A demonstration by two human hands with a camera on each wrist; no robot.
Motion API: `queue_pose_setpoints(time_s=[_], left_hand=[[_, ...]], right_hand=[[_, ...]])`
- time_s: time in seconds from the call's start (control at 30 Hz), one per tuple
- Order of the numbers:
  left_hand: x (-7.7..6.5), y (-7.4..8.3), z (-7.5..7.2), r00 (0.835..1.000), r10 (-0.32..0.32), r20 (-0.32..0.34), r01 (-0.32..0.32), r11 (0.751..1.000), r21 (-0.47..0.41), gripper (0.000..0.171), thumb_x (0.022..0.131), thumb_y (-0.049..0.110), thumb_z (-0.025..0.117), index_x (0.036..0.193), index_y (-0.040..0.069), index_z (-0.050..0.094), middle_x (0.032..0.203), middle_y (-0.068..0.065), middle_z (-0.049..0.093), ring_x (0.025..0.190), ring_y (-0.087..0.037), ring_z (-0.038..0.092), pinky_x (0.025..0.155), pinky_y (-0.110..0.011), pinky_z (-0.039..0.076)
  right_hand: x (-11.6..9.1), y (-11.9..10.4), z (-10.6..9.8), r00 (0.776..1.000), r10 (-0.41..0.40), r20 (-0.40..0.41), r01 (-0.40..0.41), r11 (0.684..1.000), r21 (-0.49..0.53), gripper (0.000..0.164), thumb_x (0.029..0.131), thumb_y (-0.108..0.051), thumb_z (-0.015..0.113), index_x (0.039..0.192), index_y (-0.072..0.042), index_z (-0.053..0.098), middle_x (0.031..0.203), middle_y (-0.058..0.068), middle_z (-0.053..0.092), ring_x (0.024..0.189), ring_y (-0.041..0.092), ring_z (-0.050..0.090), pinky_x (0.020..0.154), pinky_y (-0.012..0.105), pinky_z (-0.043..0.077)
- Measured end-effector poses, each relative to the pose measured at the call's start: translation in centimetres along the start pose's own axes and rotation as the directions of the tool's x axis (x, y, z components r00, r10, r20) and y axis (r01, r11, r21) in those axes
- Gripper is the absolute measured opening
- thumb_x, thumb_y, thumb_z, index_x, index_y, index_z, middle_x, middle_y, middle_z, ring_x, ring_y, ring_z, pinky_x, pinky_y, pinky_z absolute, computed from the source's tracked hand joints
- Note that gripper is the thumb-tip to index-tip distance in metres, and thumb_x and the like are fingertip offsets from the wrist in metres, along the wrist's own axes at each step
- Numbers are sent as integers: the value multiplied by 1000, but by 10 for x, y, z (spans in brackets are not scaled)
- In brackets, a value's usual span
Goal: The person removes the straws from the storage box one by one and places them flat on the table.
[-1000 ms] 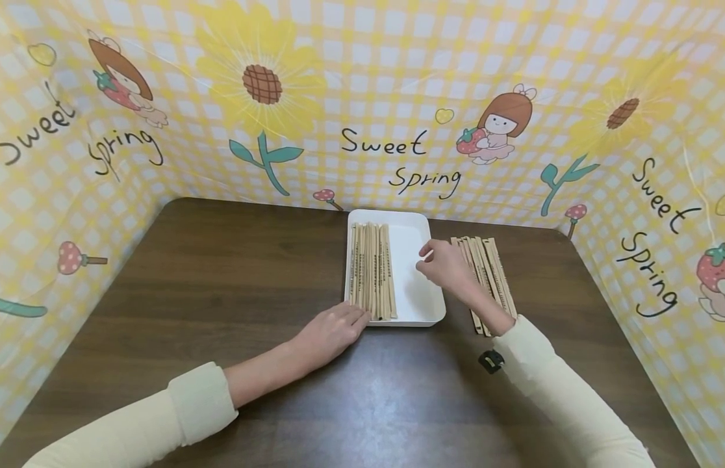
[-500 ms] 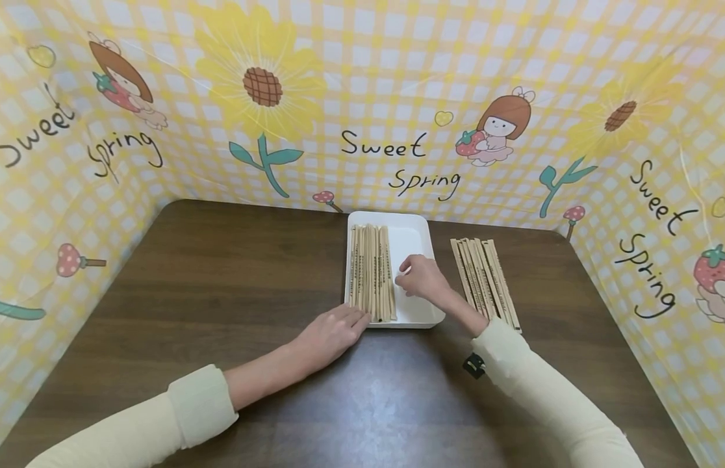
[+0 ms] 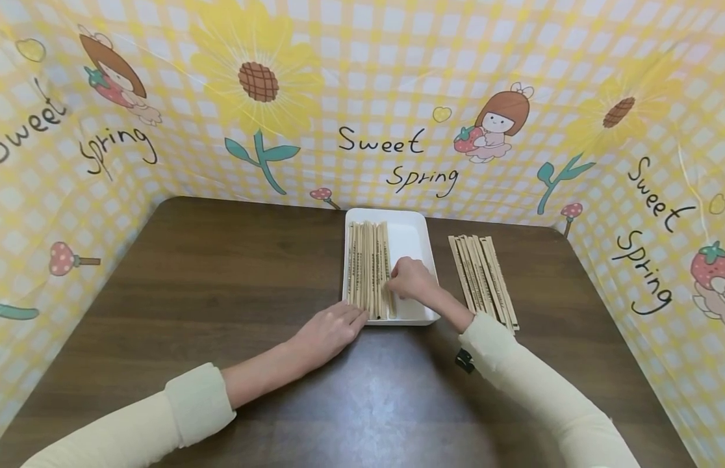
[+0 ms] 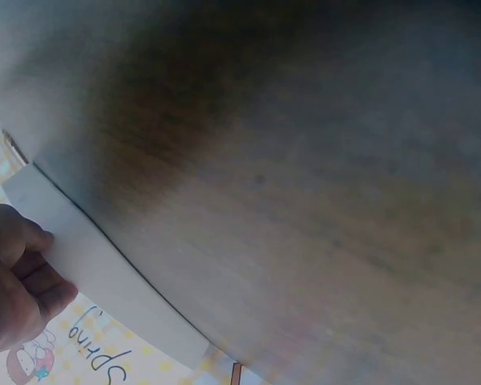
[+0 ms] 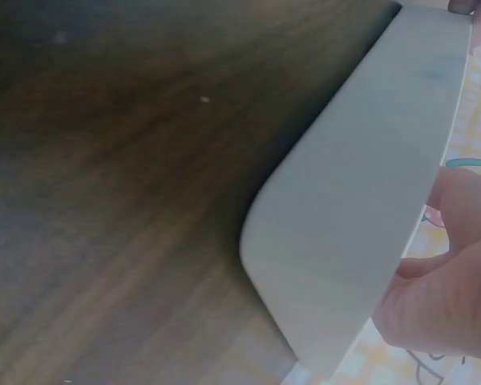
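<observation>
A white tray [image 3: 421,305] holds a row of slim, tan, paper-wrapped sticks [image 3: 368,270] with dark print, lying lengthwise in its left part. My left hand [image 3: 330,330] grips the tray's near left corner, its fingertips close to the near ends of the sticks. In the left wrist view, its thumb and fingers bend at the rim. Over the tray's bare right part, my right hand [image 3: 414,279] has its curled fingertips right at the rightmost stick. The right wrist view shows the tray's outer wall [image 5: 345,208] covering those fingertips; I cannot tell whether they pinch the stick.
To the right of the tray, a second group of printed sticks [image 3: 484,279] lies on the dark wooden table [image 3: 240,273]. Yellow checked cloth [image 3: 368,84] with flower and figure prints encloses the table at the back and both sides.
My right hand has moved left, from over the tray's right edge to the rightmost stick in the tray. The left hand stays at the tray's corner.
</observation>
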State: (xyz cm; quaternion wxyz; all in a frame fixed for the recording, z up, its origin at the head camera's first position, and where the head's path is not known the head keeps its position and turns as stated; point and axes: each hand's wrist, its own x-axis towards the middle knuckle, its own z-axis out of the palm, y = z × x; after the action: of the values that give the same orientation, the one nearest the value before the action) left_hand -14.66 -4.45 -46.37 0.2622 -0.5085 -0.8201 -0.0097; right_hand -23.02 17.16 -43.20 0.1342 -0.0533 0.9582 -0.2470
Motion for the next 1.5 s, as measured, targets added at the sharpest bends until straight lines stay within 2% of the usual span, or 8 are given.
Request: queue_pose_setpoints(time_s=[0.23, 0.57, 0.7, 0.9, 1.07, 1.17, 1.37, 1.5], left_hand=[[-1, 1, 2, 1000, 2, -10, -2, 1000, 4, 30, 80, -5, 69, 110, -4, 70, 102, -14, 71, 97, -24, 67, 92, -36, 55], [0, 1, 1, 1000, 0, -25, 0, 1000, -1, 30, 81, -5, 67, 111, -5, 70, 101, -14, 71, 95, -24, 67, 92, -35, 55], [0, 1, 0, 1000, 2, -16, -2, 1000, 11, 30, 82, -4, 66, 112, -4, 70, 102, -14, 71, 96, -24, 67, 92, -35, 55], [-1, 1, -1, 1000, 1, 12, -2, 1000, 12, 32, 82, -4, 68, 114, -4, 70, 105, -15, 71, 100, -24, 67, 94, -36, 55], [-2, 0, -1, 1000, -1, 30, 1, 1000, -1, 35, 81, -5, 70, 116, -5, 69, 107, -15, 71, 101, -25, 67, 94, -37, 54], [-2, 0, -1, 1000, -1, 26, 1, 1000, 1, 34, 81, -6, 70, 115, -5, 69, 106, -15, 71, 101, -25, 67, 94, -37, 55], [-1, 0, 0, 1000, 4, 6, -4, 1000, 2, 33, 80, -6, 71, 113, -5, 70, 104, -15, 71, 99, -24, 68, 93, -37, 55], [-1, 0, 0, 1000, 3, 11, -3, 1000, -3, 34, 80, -6, 72, 114, -5, 70, 105, -15, 71, 99, -25, 68, 93, -37, 55]], right_hand=[[0, -5, 5, 999, 29, 23, -29, 1000, 0, 38, 83, -11, 67, 49, -14, 50, 48, 6, 61, 47, 17, 64, 37, 20, 32], [-3, -3, 2, 999, 27, -39, -27, 1000, 12, 39, 81, -9, 69, 48, -14, 48, 43, -1, 56, 41, 11, 56, 37, 19, 31], [-7, -1, -8, 998, 62, -27, -60, 997, 55, 30, 83, -10, 69, 56, -11, 55, 51, 3, 61, 48, 14, 64, 42, 21, 43], [-15, 3, -27, 997, 76, -33, -73, 992, 100, 30, 85, -10, 68, 61, -11, 51, 53, 1, 54, 57, 19, 69, 56, 32, 59], [-20, 11, -41, 995, 91, -45, -84, 987, 136, 11, 87, -10, 68, 81, -2, 63, 79, 11, 65, 62, 21, 70, 58, 33, 61], [-23, 18, -49, 994, 94, -51, -84, 981, 175, 15, 87, -10, 67, 95, 3, 66, 97, 17, 67, 65, 21, 70, 61, 35, 61], [-28, 38, -66, 994, 85, -62, -68, 970, 232, 17, 91, -10, 64, 99, 4, 66, 112, 21, 65, 70, 22, 70, 70, 40, 62], [-32, 52, -76, 992, 98, -80, -81, 979, 190, 11, 90, -12, 63, 87, -1, 63, 88, 12, 65, 65, 19, 67, 59, 29, 57]])
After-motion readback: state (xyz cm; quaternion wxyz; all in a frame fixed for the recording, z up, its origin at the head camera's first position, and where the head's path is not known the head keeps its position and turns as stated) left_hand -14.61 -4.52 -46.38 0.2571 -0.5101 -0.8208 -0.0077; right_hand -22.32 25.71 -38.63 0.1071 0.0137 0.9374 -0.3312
